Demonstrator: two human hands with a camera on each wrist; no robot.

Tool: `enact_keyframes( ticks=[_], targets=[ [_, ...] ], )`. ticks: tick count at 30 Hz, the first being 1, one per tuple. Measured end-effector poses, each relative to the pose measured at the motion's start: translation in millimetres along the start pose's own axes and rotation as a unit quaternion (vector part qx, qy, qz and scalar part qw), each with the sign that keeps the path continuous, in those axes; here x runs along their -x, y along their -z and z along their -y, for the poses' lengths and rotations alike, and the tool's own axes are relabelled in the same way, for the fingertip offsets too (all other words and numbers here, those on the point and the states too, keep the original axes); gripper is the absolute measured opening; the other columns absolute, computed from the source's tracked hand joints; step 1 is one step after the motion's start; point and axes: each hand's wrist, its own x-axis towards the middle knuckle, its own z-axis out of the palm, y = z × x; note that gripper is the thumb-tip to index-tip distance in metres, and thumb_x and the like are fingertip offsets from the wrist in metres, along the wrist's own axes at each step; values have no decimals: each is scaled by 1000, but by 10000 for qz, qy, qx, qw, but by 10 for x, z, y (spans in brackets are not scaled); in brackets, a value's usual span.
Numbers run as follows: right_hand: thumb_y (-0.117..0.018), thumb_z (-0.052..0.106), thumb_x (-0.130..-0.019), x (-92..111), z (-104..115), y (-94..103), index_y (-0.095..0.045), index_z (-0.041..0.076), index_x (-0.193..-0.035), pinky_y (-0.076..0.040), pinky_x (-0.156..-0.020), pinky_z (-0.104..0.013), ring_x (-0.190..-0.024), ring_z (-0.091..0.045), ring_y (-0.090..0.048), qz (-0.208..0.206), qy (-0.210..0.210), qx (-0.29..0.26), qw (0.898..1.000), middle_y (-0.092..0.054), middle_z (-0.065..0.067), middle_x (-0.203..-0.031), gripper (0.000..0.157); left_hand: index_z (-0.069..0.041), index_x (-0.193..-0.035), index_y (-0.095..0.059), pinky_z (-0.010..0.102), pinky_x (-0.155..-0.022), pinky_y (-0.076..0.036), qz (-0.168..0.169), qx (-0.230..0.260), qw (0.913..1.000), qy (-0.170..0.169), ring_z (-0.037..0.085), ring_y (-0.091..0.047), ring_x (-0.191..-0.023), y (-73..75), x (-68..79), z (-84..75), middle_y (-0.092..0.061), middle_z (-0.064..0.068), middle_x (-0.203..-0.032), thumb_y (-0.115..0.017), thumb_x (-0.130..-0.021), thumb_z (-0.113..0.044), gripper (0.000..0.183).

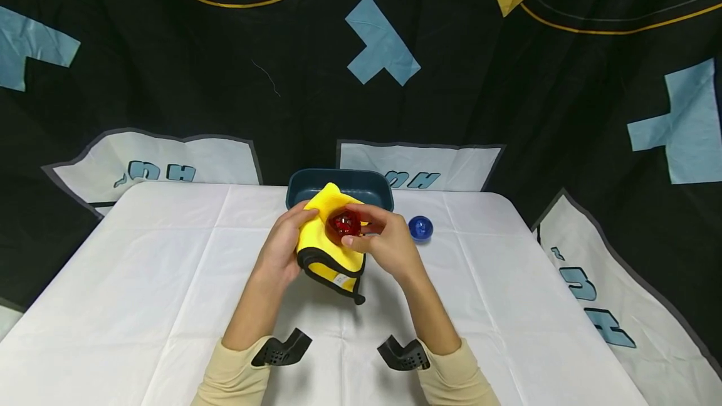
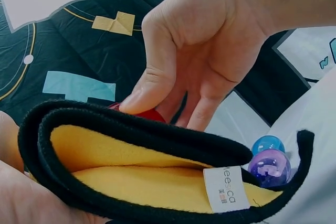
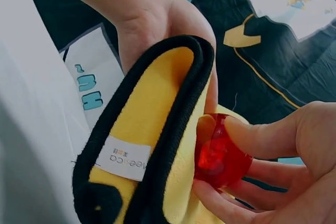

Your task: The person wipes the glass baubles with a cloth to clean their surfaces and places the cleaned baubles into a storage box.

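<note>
My left hand (image 1: 280, 244) holds a folded yellow cloth (image 1: 317, 237) with black edging and a white tag, thumb on its near face. In my right hand (image 1: 395, 244), a clear red ball (image 1: 346, 223) is pinched between thumb and fingers. The ball lies against the cloth's right side; the right wrist view shows the red ball (image 3: 223, 153) touching the yellow fabric. From the left wrist, the cloth (image 2: 142, 182) hides most of the ball. Both hands are above the white table, just in front of a dark tray.
The dark blue-green tray (image 1: 369, 184) stands at the table's far edge, partly hidden by cloth and hands. A blue ball (image 1: 420, 228) sits on the white tabletop (image 1: 141, 281) to the right. A purple ball (image 2: 270, 167) appears in the left wrist view. Black patterned fabric (image 1: 304, 99) hangs behind.
</note>
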Motion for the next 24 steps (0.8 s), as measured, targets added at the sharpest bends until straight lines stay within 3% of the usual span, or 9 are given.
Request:
enact_keyframes(
  ticks=[6,11,16,19,24],
  targets=[
    [-79,24,-88,-26,-21,-3,-69,13,-131,-60,-93,-39,-99,-23,-69,178,-390,-239,9988,-72,-8,-117,45,-17,-153,-39,34,-115,-43,6,48,10000,6,23,-43,-136,11,9,-9,-39,7,-151,-46,-105,-22,48],
    [-75,29,-92,-49,-52,-1,-67,10,-134,-59,-95,-39,-95,-22,-71,312,-484,-344,9977,-73,-9,-114,46,-17,-151,-41,34,-113,-45,9,51,10000,14,23,-44,-135,2,22,-15,-41,7,-150,-46,-105,-23,47],
    [-74,30,-92,-53,-47,7,-67,13,-134,-57,-99,-42,-109,-24,-66,275,-451,-122,9985,-71,-7,-120,46,-17,-151,-41,33,-112,-46,28,-26,10000,-34,23,-44,-134,2,16,-15,-41,7,-149,-46,-106,-24,46],
    [-76,27,-91,-38,-36,-8,-66,16,-135,-57,-99,-44,-115,-27,-63,165,-283,-63,9994,-69,-6,-124,47,-16,-151,-41,33,-113,-45,67,-8,9999,-83,23,-44,-134,10,7,-11,-40,8,-149,-45,-106,-23,46],
    [-77,15,-89,-4,-30,-60,-69,19,-131,-57,-98,-43,-115,-28,-64,-251,406,-201,9987,-69,-5,-126,43,-15,-151,-40,35,-115,-44,95,43,9999,-99,24,-43,-134,17,1,-9,-39,9,-150,-44,-106,-22,46]
  ],
)
